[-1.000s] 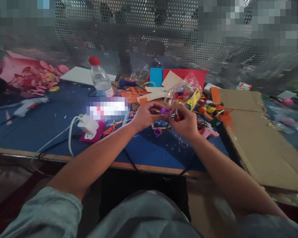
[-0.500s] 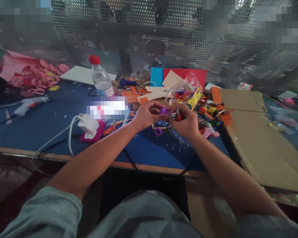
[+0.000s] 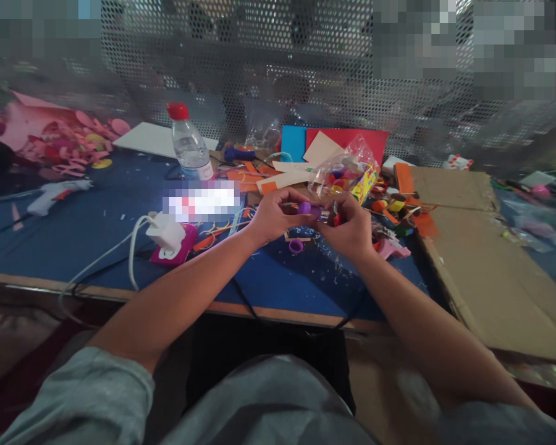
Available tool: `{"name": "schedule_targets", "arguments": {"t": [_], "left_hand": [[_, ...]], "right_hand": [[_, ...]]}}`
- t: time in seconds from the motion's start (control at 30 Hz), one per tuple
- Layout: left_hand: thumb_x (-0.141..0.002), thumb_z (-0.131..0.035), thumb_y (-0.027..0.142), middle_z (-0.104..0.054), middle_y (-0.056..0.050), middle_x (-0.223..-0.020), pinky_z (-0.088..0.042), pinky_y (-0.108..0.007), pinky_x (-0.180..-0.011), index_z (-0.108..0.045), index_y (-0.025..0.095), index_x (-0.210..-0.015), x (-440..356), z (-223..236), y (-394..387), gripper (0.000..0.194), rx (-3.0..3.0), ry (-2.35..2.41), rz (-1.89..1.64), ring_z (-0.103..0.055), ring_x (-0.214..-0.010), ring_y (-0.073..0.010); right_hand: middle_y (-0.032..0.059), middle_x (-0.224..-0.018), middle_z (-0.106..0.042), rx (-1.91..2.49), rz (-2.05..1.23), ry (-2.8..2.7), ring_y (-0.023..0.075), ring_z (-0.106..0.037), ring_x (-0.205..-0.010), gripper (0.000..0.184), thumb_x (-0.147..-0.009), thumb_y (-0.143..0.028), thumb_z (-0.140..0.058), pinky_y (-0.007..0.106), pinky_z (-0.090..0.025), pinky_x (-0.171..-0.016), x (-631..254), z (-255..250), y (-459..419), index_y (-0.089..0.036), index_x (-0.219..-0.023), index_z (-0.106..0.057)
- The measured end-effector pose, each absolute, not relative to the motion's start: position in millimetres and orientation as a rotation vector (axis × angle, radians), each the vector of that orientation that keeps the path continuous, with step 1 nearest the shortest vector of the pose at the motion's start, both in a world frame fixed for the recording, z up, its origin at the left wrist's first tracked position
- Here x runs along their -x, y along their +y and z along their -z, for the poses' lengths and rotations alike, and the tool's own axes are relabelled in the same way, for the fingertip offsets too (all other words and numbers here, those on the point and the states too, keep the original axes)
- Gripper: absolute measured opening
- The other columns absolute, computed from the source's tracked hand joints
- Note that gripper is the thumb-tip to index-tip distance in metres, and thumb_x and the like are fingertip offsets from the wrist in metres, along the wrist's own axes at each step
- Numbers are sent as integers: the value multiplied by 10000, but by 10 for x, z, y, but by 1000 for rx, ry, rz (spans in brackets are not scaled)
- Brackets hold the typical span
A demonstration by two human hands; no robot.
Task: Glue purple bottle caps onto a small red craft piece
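My left hand (image 3: pixel 273 219) pinches a small purple cap-like piece (image 3: pixel 304 208) between thumb and fingers, above the blue table. Close beside it, my right hand (image 3: pixel 349 228) is closed, its fingertips at the right side of the purple piece. A small red and metallic thing (image 3: pixel 336 213) shows within the right hand; its kind is mostly hidden by the fingers. Below the hands, a small purple cup (image 3: pixel 296 246) stands on the tabletop.
A water bottle (image 3: pixel 189 148), a white plug (image 3: pixel 167 235) on a magenta block and a glue gun (image 3: pixel 58 194) are on the left. Behind my hands lie craft scraps and a clear plastic bag (image 3: pixel 327 176). Cardboard (image 3: pixel 486 259) covers the right side.
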State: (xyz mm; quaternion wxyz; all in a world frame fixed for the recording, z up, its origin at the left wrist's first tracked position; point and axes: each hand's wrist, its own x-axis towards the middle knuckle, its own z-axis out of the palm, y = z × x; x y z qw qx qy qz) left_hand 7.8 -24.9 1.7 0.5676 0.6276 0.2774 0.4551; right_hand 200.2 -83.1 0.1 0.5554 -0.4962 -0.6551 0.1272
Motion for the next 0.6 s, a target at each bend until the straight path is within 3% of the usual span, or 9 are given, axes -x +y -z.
{"name": "schedule_targets", "arguments": {"t": [0.3, 0.47, 0.6], "left_hand": [[-602, -1033, 323, -783, -52, -1002, -610, -288, -797, -706, 156, -1010, -99, 11, -240, 549, -1455, 653, -1114, -751, -848, -142], [-610, -1029, 343, -770, -45, -976, -608, -288, -788, -693, 160, -992, -90, 1, -237, 541, -1458, 675, -1140, -743, -851, -146], [-592, -1031, 363, -749, -27, -968, -610, -287, -754, -678, 165, -986, -80, -35, -240, 565, -1442, 693, -1179, -720, -821, -137]], "right_hand": [[-57, -658, -578, 1196, -293, -1594, 112, -390, -569, 355, -779, -485, -937, 296, -345, -559, -1998, -3, -837, -241, -822, -683], [-71, -669, -544, 1139, -302, -1625, 117, -418, -549, 346, -791, -413, -936, 298, -345, -547, -2020, -5, -851, -262, -1007, -712], [-48, -681, -575, 1120, -307, -1644, 131, -434, -553, 230, -896, -359, -811, 312, -366, -558, -2026, -26, -861, -246, -1082, -737]]}}
